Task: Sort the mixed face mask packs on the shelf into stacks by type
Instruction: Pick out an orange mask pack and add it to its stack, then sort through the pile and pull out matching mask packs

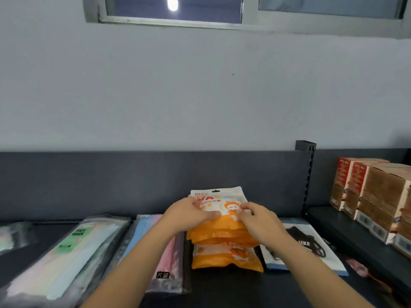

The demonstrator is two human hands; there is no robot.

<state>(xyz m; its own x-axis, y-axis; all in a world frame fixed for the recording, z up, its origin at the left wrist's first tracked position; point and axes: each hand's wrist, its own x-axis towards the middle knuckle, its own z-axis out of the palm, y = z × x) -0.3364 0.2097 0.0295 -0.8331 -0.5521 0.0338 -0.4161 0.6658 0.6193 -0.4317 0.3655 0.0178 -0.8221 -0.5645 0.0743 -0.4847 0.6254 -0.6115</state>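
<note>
A stack of orange-and-white mask packs (224, 252) sits in the middle of the dark shelf (244, 290). My left hand (189, 213) and my right hand (258, 215) both grip the top orange pack (219, 197), whose upper end tilts up toward the back panel. Left of the stack lies a blue-and-pink mask pack (165, 261). Further left is a pastel pack with a green "FACE MASK" label (66, 256). Right of the stack lies a white pack showing a black mask (311, 247).
Brown and red boxes (378, 201) stand on the neighbouring shelf at the right, past a dark upright post (308, 174). Another clear pack (13, 236) lies at the far left. A small pink item (360, 268) rests by the right divider. A grey back panel closes the shelf.
</note>
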